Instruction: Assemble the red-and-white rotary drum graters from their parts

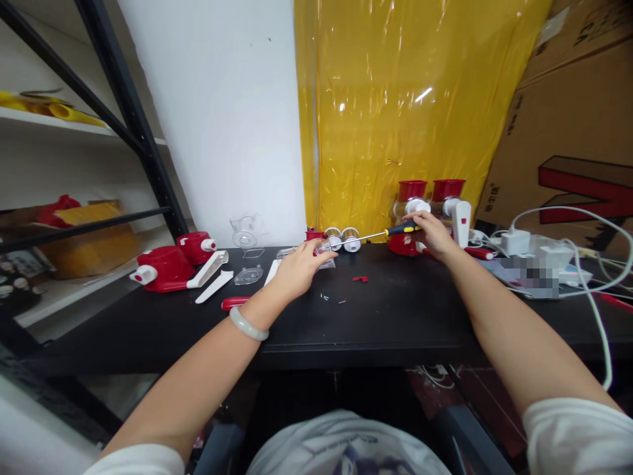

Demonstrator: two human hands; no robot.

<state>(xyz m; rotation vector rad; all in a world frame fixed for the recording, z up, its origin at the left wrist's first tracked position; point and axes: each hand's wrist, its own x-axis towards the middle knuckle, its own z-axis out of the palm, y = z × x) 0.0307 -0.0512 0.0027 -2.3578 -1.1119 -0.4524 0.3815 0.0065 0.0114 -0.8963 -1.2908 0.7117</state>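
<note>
My right hand (429, 232) grips the black-and-yellow handle of a screwdriver (399, 229). Its metal shaft points left, with the tip at a clear plastic part (326, 249). Over that part curls my left hand (301, 267), its fingers closed on it and covering much of it. Just behind stand two white-rimmed round drums (351, 239). A small red piece (361, 279) lies on the black table (390, 323), and several small screws (324, 297) are scattered nearer to me. By my left wrist lie a red handle (234, 303) and a white strip (271, 271).
At left sit red housings (165, 267), a white crank arm (211, 268) and a clear plastic cover (248, 275). Red-topped machines (449, 190) stand behind my right hand. White chargers (515, 241) and cables crowd the right end; a black rack (148, 155) rises at left.
</note>
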